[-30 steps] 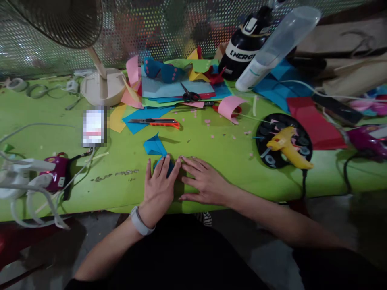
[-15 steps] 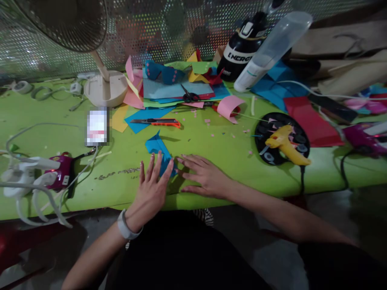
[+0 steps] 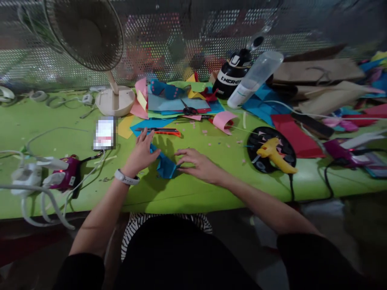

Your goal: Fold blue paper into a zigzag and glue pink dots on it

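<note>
We look down on a green table (image 3: 208,197) that spans our view. At its far left stands a fan (image 3: 86,34); further right, a black bottle (image 3: 231,76) stands by a leaning clear bottle (image 3: 255,78). To our right lies a round black tray (image 3: 252,156). Our two hands are well apart from each other, with the blue paper piece between them. Our left hand (image 3: 139,155) has its fingers spread, the thumb at the paper's upper end; our right hand (image 3: 198,165) is curved, its fingertips at the paper's right edge, and we cannot tell whether they pinch it. A yellow glue gun (image 3: 273,155) rests on the tray. The folded blue paper piece (image 3: 166,166) lies on the table before us. Just beyond our left fingertips is an orange cutter (image 3: 167,131), then small scissors (image 3: 190,110), and smallest, pink scraps (image 3: 204,132).
</note>
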`<state>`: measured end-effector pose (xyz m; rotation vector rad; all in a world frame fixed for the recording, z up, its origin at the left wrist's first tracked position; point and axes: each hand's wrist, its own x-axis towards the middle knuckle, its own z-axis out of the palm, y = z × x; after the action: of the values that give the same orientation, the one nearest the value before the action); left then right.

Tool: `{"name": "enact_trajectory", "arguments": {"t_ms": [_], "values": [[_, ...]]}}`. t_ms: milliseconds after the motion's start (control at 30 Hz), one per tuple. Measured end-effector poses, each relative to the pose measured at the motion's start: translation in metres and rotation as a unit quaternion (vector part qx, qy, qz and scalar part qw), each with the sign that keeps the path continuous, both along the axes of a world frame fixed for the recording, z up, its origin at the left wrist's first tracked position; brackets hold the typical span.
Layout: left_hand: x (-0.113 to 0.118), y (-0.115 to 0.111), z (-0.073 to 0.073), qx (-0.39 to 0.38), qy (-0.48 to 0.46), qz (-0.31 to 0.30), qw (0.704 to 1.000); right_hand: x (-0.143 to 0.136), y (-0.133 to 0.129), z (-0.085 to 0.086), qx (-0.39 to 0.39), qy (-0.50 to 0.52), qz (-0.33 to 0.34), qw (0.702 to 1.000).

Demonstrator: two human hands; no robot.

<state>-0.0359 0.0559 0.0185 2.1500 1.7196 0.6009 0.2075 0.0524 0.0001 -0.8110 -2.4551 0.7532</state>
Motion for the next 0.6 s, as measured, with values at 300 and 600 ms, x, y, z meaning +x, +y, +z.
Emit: {"name": "enact_trajectory", "arguments": {"t_ms": [300, 600], "values": [[-0.015, 0.007, 0.000, -0.022, -0.019, 0.081, 0.996, 0.027, 0.030, 0.009, 0.032, 0.080, -0.052, 0.995], [-0.029, 0.003, -0.002, -0.087, -0.205, 0.109, 0.969, 0.026, 0.040, -0.004, -0.032, 0.196, -0.132, 0.971]]}}
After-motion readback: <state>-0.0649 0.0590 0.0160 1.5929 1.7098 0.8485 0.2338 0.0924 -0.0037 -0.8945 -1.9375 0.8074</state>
